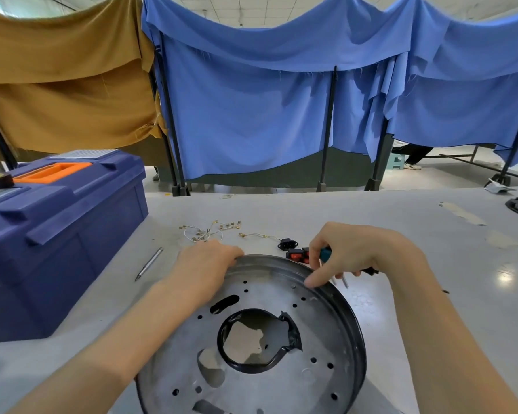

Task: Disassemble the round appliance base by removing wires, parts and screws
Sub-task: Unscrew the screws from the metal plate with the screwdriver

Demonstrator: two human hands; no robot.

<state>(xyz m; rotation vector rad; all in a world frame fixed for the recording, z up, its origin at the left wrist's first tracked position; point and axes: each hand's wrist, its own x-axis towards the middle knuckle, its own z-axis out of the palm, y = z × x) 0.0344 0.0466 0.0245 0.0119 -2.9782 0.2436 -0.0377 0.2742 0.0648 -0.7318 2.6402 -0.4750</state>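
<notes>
The round grey metal appliance base [320, 339] sits open side up on the pale grey table [431, 249], right in front of the person. The left hand [205, 261] is curled over the far-left rim and grips it. The right hand [353, 252] is wrapped round a teal-handled tool [325, 253] (metal tips poke out underneath), with one fingertip touching the rim. Just beyond the base lie thin white wires with brass terminals [210, 230], a black plastic socket [288, 243] and red rocker switches [296, 254]. A slim metal rod [149, 263] lies near the big blue plastic toolbox [57, 228] on the left.
</notes>
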